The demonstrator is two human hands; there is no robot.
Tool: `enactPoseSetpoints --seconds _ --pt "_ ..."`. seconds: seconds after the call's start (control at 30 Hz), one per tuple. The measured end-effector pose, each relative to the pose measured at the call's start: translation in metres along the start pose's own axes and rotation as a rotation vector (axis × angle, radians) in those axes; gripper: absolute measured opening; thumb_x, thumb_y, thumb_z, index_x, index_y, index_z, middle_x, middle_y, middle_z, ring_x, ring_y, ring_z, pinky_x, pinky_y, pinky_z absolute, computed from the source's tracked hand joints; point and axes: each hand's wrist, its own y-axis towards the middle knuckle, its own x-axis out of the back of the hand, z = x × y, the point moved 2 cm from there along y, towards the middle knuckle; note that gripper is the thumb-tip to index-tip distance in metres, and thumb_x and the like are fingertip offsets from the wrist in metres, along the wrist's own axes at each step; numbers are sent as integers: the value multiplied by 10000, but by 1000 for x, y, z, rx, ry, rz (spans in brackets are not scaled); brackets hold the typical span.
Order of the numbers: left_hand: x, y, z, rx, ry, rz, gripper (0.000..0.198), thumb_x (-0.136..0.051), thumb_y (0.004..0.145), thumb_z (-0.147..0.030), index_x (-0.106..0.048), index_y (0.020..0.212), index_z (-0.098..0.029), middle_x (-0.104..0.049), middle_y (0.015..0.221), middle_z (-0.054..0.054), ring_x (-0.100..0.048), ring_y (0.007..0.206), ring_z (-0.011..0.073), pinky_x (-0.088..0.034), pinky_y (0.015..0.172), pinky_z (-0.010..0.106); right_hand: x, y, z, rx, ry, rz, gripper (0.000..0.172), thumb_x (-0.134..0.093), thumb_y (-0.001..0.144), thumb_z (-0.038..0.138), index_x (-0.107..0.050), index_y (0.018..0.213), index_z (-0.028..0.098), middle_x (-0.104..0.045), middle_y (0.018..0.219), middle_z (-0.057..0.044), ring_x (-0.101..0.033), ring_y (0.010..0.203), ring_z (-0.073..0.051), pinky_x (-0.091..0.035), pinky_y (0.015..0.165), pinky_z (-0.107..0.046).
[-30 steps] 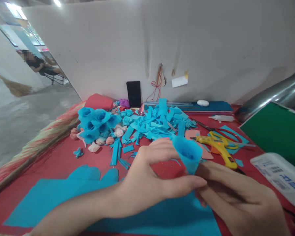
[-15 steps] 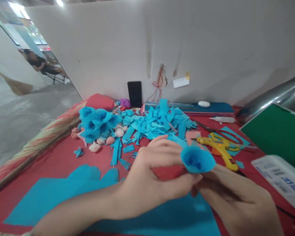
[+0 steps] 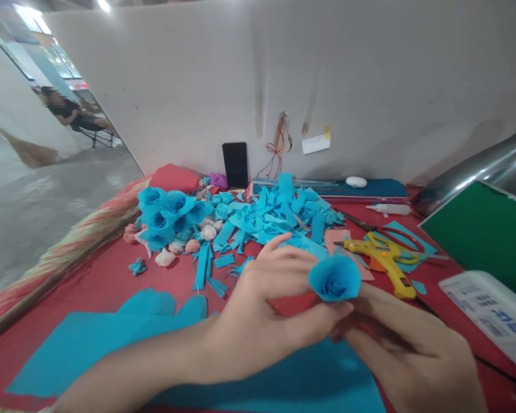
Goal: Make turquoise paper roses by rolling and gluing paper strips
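A blue paper flower (image 3: 335, 280), its petals rolled into a cup with a darker spiral inside, faces up between my two hands. My left hand (image 3: 275, 298) pinches it from the left, thumb below and fingers behind. From the right, my right hand (image 3: 413, 344) closes on the flower's base, where the fingertips are partly hidden. Below my hands lies a large blue paper sheet (image 3: 90, 350). Rounded blue petal pieces (image 3: 150, 302) stick out past its far edge.
Finished blue flowers (image 3: 172, 212) cluster at the back left, beside a heap of blue paper scraps (image 3: 279, 212). A yellow glue gun (image 3: 387, 258) and red-handled scissors (image 3: 399, 236) lie to the right. A black phone (image 3: 235, 165) leans against the board. A person (image 3: 69, 109) sits far left.
The flower has turned between my fingers, shifted slightly left and now shows more of its spiral centre. My right hand has moved a little left with it.
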Motion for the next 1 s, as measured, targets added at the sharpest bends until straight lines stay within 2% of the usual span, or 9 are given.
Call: enactPoseSetpoints --seconds 0.07,0.13,0.17,0.23,0.3,0.5,0.67,0.83,1.0 --pt "0 0 2 12 -17 14 202 -612 771 -173 -619 570 -177 -719 762 0 -651 829 168 -277 1059 394 0 0 1 2 4 -16 76 -602 747 315 -675 722 312 -661 622 77 -601 450 -94 -484 449 -72" --pt "1 0 4 25 -35 22 46 -660 740 -190 -661 696 -175 -726 866 14 -653 878 177 -203 1101 399 1 2 2 18 18 -35 85 -604 750 295 -680 746 333 -661 622 98 -614 479 -79 -476 476 -48" --pt "1 0 5 26 -44 30 74 -684 719 -197 -673 786 -168 -722 924 28 -651 898 181 -202 1102 393 2 3 3 26 34 -39 87 -607 751 284 -678 734 331 -664 633 107 -618 493 -69 -472 497 -36" --pt "2 1 6 5 -61 51 277 -713 690 -196 -655 957 -151 -702 1015 53 -642 927 185 -296 1052 364 3 4 2 50 71 -38 80 -620 756 280 -677 722 324 -668 649 115 -619 500 -56 -463 512 -19" --pt "2 1 5 -20 -78 68 365 -716 683 -183 -629 1036 -147 -687 1061 65 -631 948 190 -377 979 339 3 5 0 60 70 -24 78 -623 765 288 -685 750 331 -668 644 111 -612 481 -57 -462 494 -24" --pt "3 0 4 49 -89 39 287 -705 671 -167 -656 954 -168 -704 1009 64 -645 915 215 -305 1036 422 1 0 -3 65 24 4 107 -610 771 310 -696 821 348 -663 628 93 -616 479 -85 -475 454 -63" --pt "2 0 4 65 -100 45 267 -711 666 -154 -650 926 -143 -700 1012 77 -638 926 214 -336 1012 412 1 -1 1 37 37 -7 145 -618 756 267 -692 843 356 -666 636 105 -605 464 -66 -463 455 -43" --pt "3 0 5 48 -107 3 210 -736 642 -157 -642 829 -150 -711 995 65 -651 897 201 -180 1108 430 -1 0 1 -52 183 33 196 -624 731 223 -692 828 379 -671 648 118 -629 508 -71 -482 505 -41" --pt "3 -1 8 77 -123 -29 203 -747 633 -178 -640 803 -155 -726 935 60 -661 869 215 -190 1101 459 -3 0 0 -138 327 20 262 -652 673 150 -695 823 361 -683 680 100 -637 499 -106 -506 469 -79"
